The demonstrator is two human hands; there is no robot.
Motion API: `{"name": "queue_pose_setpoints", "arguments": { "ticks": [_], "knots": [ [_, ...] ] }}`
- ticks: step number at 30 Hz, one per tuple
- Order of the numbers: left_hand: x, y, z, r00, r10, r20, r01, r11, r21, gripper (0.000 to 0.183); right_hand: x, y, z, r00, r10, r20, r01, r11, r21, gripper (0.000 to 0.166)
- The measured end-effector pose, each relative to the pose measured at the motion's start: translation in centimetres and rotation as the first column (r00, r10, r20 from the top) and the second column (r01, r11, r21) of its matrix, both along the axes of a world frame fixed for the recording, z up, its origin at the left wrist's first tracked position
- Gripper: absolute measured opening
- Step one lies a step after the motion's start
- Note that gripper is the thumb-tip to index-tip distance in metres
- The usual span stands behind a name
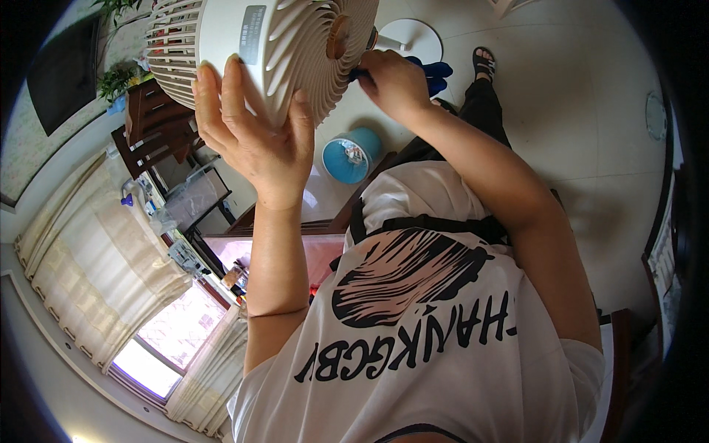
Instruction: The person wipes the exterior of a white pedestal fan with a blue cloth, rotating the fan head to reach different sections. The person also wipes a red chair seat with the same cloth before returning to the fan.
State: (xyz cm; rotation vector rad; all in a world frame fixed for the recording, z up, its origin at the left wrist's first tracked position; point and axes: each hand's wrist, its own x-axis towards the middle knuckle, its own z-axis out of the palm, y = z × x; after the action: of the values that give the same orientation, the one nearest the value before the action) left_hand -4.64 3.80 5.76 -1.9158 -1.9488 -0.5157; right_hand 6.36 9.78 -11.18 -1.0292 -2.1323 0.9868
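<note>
A white electric fan's head [316, 61], with a spiral grille, a brownish centre and a grey label bearing writing, fills the top of the view. My left hand [255, 127] grips its rounded housing, fingers spread over the side and thumb by the grille. My right hand [390, 83] pinches a dark blue cloth [436, 75] at the grille's right edge. A small tip of the cloth shows at the grille; more hangs out beyond the hand, and the part between is hidden. Behind is a round white base [426, 41], probably the fan's.
A blue waste bin [372, 143] with litter inside stands below the fan. Dark wooden furniture [152, 124] and a cluttered table or shelf [194, 205] lie at left, near a curtained window [166, 343]. My sandalled foot [484, 63] rests on the tiled floor [554, 99].
</note>
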Motion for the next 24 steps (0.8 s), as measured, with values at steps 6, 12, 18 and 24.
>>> {"name": "queue_pose_setpoints", "arguments": {
  "ticks": [6,12,18,24],
  "knots": [
    [-0.2,-0.1,0.1,1.0,0.001,0.03,-0.001,1.0,0.004,0.07,-0.3,0.4,2.3,0.95,-0.009,-0.313,0.064,0.984,0.165,0.022],
    [-0.1,0.0,0.2,1.0,0.021,0.015,-0.021,1.0,-0.018,0.069,-0.6,0.3,0.5,0.995,0.021,-0.101,-0.007,0.991,0.133,0.023],
    [-0.2,0.1,0.3,1.0,0.009,-0.017,-0.009,1.0,-0.024,0.068,-0.9,1.1,-1.5,0.994,-0.045,0.098,0.035,0.994,0.102,0.021],
    [-0.1,0.3,0.0,1.0,-0.007,-0.023,0.007,1.0,0.015,0.067,-0.4,-0.3,1.0,0.987,-0.034,-0.155,0.035,0.999,0.002,0.02]
  ]
}}
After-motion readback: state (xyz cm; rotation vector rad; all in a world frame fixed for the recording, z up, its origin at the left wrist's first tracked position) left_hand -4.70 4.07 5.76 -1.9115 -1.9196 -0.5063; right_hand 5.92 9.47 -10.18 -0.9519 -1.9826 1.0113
